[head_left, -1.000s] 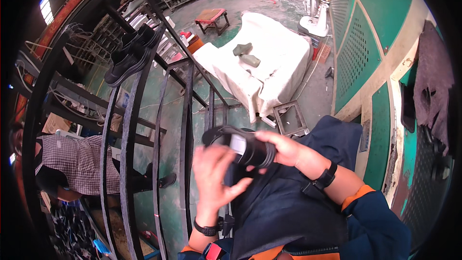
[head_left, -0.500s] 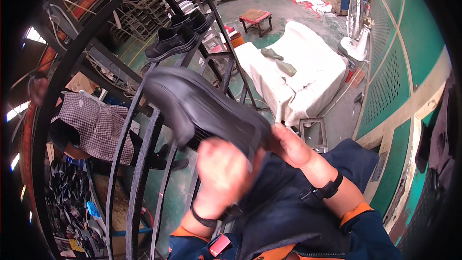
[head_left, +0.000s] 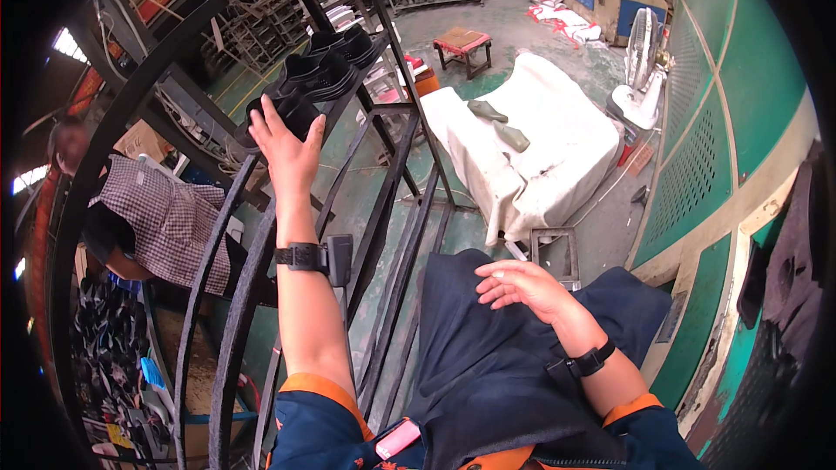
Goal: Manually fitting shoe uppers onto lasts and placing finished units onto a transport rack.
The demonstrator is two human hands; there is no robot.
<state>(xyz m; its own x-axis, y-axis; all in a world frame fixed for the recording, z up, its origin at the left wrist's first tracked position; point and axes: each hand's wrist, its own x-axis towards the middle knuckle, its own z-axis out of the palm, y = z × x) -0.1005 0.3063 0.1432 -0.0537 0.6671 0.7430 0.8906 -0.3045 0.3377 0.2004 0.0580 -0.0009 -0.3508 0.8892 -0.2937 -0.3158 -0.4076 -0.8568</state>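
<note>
Left hand (head_left: 287, 152) raised toward upper left of frame, fingers spread against black rubber-soled shoe (head_left: 280, 113) on curved black metal rack (head_left: 383, 200), right hand (head_left: 522, 285) open and empty, resting on dark blue apron (head_left: 488, 365) at lower centre.

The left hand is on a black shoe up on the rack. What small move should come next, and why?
Probably let go and draw the left hand back. The black shoe already lies on the metal rack in line with the other black shoes, and the right hand rests empty on the dark apron.
</note>
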